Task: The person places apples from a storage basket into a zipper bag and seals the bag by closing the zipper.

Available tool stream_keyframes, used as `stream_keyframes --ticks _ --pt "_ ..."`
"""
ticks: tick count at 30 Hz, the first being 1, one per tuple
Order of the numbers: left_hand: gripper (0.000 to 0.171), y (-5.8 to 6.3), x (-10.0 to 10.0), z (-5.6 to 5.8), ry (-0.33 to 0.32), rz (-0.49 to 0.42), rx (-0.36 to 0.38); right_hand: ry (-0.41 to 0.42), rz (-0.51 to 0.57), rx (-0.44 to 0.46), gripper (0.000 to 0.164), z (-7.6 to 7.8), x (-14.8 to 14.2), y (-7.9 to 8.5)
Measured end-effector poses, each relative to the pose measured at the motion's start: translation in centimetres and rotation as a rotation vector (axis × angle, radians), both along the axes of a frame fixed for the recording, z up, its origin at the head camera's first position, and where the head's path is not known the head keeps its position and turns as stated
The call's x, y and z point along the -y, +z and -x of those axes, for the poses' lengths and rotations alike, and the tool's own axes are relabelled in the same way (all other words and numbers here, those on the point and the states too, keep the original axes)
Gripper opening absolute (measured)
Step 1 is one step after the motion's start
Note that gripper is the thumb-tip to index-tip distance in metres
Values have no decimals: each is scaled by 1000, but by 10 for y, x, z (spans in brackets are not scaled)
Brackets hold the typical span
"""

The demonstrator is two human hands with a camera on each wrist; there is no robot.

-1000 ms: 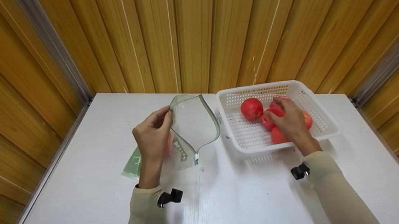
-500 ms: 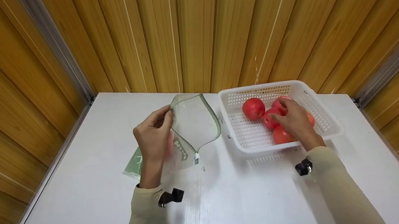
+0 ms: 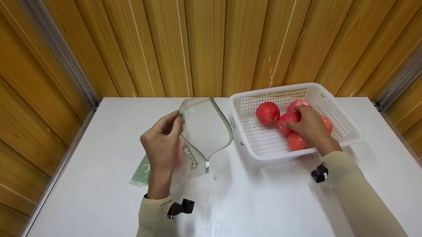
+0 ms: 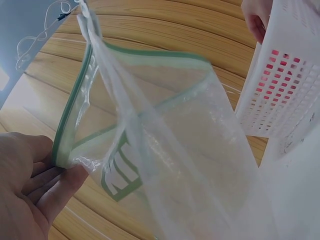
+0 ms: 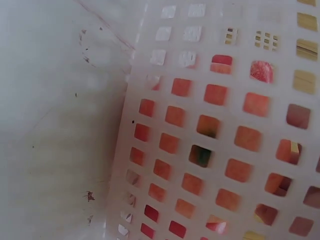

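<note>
In the head view my left hand (image 3: 162, 138) pinches the rim of a clear zip bag (image 3: 206, 130) with a green seal and a white slider. The left wrist view shows the bag's mouth (image 4: 150, 52) spread wide, thumb and fingertips at its edge. A red thing inside the bag is partly hidden behind the hand. On the right, my right hand (image 3: 313, 126) reaches into a white basket (image 3: 251, 145), thumb and fingers curled round a red apple (image 3: 287, 122). Other apples sit around it: one red apple (image 3: 268, 113) to its left, more behind and in front.
All of this stands on a white table (image 3: 249, 206) backed by wood-patterned panels (image 3: 204, 39). The basket's perforated wall (image 5: 200, 135) fills much of the right wrist view, with apples showing through its holes. A white cable (image 4: 32, 40) hangs at the left wrist view's top left.
My right hand's fingers have closed onto the middle apple, having hovered over it earlier. The left hand and the bag stay nearly where they were.
</note>
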State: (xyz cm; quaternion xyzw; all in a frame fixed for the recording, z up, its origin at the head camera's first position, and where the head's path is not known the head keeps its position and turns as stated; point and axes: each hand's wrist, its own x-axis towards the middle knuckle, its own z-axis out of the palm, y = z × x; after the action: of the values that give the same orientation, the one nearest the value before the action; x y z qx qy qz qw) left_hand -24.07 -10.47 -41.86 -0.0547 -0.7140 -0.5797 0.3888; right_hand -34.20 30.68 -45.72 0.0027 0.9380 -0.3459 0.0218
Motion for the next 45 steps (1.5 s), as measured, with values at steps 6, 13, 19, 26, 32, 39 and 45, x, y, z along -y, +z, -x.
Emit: stream_keyframes --ticks 6,13,19,26,32,39,45 --pt "16 1 0 -1 -6 -3 14 -1 -20 31 87 2 -1 -1" --pt "16 3 -1 -1 -12 1 29 20 -40 27 88 3 -1 -4" --pt "16 2 -1 -2 -7 -10 34 25 -8 55 89 2 0 -4" --pt "16 3 -1 -3 1 -11 30 13 -5 49 92 0 2 -4" --pt "16 2 -1 -2 11 -6 24 24 -1 5 92 0 1 -3" --pt "15 1 -1 -2 14 14 -2 16 47 -95 92 -3 2 0" --pt "16 0 0 -1 14 22 0 -1 69 -161 95 -7 8 5"
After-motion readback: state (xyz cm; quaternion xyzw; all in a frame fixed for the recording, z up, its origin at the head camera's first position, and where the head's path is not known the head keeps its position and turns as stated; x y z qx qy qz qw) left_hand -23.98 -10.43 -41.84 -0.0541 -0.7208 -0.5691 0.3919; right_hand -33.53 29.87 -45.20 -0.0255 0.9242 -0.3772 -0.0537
